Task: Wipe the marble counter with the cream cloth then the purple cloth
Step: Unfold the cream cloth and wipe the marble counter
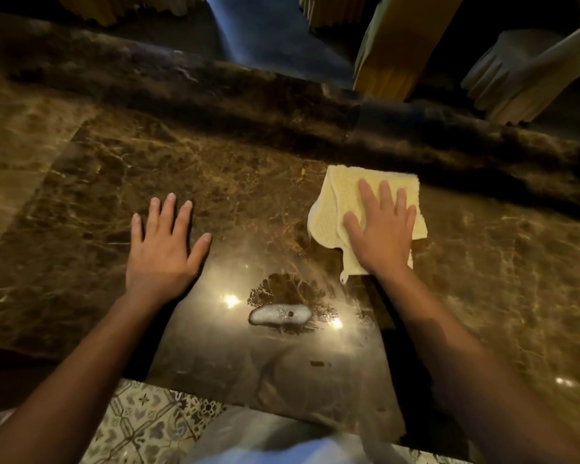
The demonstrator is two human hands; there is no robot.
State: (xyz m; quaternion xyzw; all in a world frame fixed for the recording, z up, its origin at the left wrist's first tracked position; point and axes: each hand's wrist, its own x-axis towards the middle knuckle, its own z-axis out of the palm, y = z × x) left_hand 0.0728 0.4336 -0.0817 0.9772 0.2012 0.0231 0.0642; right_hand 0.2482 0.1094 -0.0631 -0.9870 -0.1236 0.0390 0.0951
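A brown marble counter (235,182) fills the view. The cream cloth (329,212) lies flat on it at centre right. My right hand (379,229) presses down on the cloth with fingers spread. My left hand (163,249) rests flat on the bare marble to the left, fingers apart, holding nothing. No purple cloth is in view.
A raised dark marble ledge (282,105) runs along the counter's far side. Beyond it stand cloth-draped furniture pieces (523,72). Ceiling lights reflect in the polished marble near the front. Patterned floor tiles (148,420) show below the near edge.
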